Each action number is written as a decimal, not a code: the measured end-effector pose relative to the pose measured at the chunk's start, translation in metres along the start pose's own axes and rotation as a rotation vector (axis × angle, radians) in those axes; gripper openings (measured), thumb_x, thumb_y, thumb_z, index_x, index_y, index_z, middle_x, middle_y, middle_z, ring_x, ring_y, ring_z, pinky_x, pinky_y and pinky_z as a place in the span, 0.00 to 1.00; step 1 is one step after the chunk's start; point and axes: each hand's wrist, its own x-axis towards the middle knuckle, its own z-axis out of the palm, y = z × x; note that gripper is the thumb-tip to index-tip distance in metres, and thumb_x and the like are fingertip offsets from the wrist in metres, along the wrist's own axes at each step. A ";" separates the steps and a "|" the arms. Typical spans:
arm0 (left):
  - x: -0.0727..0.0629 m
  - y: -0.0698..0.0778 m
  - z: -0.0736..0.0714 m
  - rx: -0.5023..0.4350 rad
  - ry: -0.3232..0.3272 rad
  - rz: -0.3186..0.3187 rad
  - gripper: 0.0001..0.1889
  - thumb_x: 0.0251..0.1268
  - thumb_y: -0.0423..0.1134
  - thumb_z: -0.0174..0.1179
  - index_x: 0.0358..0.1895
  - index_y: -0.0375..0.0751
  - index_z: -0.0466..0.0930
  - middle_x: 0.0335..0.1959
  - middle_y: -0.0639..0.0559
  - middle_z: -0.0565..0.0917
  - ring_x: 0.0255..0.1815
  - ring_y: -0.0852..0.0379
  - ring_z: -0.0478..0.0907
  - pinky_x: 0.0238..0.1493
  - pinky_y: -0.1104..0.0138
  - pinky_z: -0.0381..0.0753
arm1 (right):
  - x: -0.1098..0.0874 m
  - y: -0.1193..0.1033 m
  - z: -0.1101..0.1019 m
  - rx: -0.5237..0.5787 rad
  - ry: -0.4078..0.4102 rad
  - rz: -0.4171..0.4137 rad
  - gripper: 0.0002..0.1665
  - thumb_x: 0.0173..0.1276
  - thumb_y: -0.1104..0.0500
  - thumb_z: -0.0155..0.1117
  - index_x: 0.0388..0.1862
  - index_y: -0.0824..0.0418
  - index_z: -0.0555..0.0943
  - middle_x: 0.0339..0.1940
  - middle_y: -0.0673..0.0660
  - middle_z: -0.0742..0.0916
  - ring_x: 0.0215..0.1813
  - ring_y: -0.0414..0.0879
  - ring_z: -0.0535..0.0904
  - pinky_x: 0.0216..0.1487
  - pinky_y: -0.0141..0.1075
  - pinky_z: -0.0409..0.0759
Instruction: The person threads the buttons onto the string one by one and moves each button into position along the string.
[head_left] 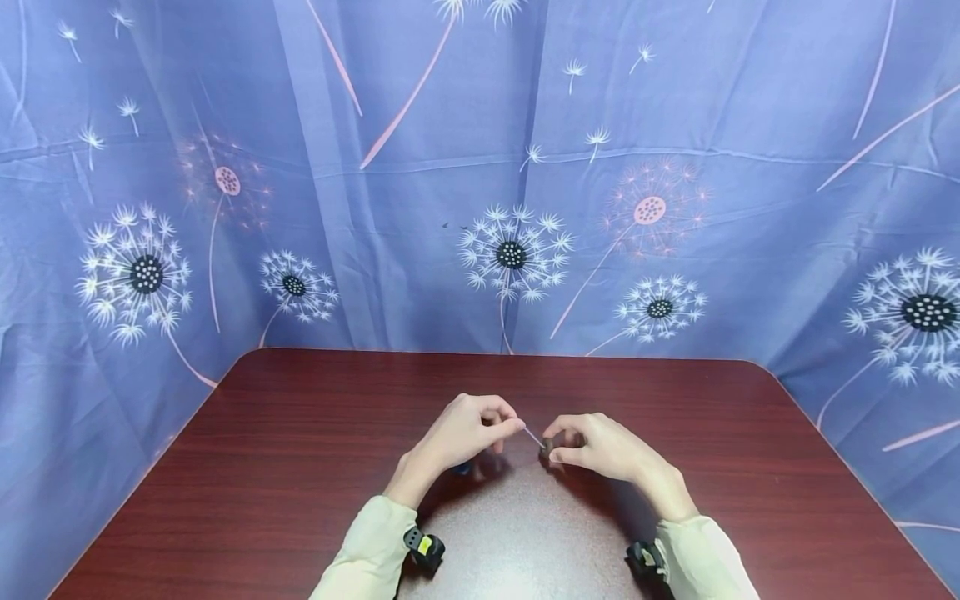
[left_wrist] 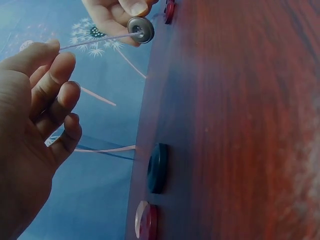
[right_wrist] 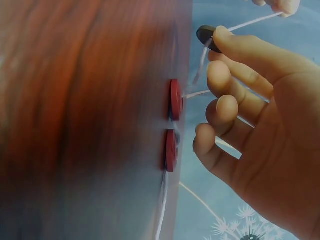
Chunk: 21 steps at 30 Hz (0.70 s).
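In the head view my left hand (head_left: 468,427) pinches a thin pale string (head_left: 533,436) between thumb and forefinger. Facing it, my right hand (head_left: 603,448) grips a dark brown button (left_wrist: 141,30) by its edge. The string (left_wrist: 97,41) runs taut from my left fingertips to a hole in the button's middle. On the far side of the button, the right wrist view shows the string hanging down. Below my right hand, two red buttons (right_wrist: 176,100) stand out near the tabletop, with a strand of string trailing from the lower one.
A dark teal button (left_wrist: 158,168) lies on the table near my left hand, with a red button and a pale one (left_wrist: 149,221) beside it. The reddish-brown wooden table (head_left: 300,467) reaches back to a blue dandelion-print curtain (head_left: 405,275).
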 end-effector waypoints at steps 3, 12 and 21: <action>0.000 0.000 0.000 0.001 0.019 0.013 0.11 0.65 0.57 0.62 0.35 0.56 0.84 0.13 0.62 0.81 0.18 0.64 0.75 0.24 0.72 0.70 | -0.001 0.002 0.000 0.008 -0.008 0.008 0.14 0.66 0.54 0.68 0.49 0.55 0.83 0.22 0.42 0.82 0.23 0.33 0.72 0.29 0.29 0.71; -0.001 0.003 -0.002 0.010 0.048 0.037 0.07 0.65 0.57 0.63 0.34 0.64 0.83 0.13 0.68 0.78 0.17 0.65 0.74 0.22 0.72 0.70 | -0.002 0.008 -0.001 0.023 -0.039 0.049 0.12 0.64 0.56 0.69 0.46 0.54 0.84 0.22 0.43 0.81 0.24 0.33 0.72 0.28 0.29 0.71; -0.001 0.003 -0.003 0.027 0.063 0.060 0.05 0.65 0.56 0.63 0.34 0.65 0.83 0.13 0.70 0.77 0.16 0.67 0.71 0.20 0.72 0.66 | -0.004 0.013 -0.004 0.038 -0.065 0.088 0.09 0.63 0.57 0.70 0.43 0.54 0.84 0.22 0.44 0.80 0.24 0.33 0.72 0.28 0.30 0.71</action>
